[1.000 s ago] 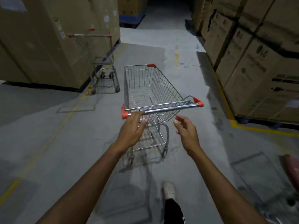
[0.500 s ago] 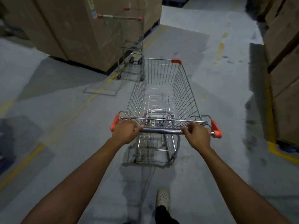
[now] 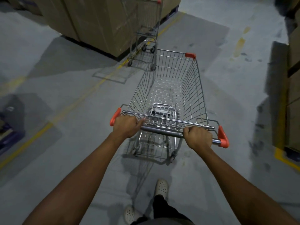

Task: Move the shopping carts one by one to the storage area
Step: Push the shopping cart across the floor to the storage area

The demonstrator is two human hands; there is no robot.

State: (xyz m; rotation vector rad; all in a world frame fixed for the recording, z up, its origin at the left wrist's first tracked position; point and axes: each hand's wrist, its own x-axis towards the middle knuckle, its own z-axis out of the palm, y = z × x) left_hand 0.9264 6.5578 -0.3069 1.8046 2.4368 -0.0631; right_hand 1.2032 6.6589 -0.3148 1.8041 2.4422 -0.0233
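Note:
An empty wire shopping cart [image 3: 170,88] with orange corner caps stands straight in front of me on the grey floor. My left hand [image 3: 125,125] grips the left end of its metal handle bar [image 3: 162,131]. My right hand [image 3: 198,137] grips the bar near the right orange cap. A second empty cart [image 3: 144,33] is parked ahead, close to the front left corner of mine, beside stacked cardboard boxes.
Large cardboard boxes [image 3: 97,21] on pallets line the far left, and more boxes [image 3: 293,78] stand on the right behind a yellow floor line [image 3: 282,156]. A diagonal yellow line [image 3: 65,109] crosses the floor on the left. My feet in white clogs [image 3: 161,188] show below.
A second ago only my left hand was on the handle; my right hand has since closed on the bar. The cart has rolled forward, closer to the parked cart.

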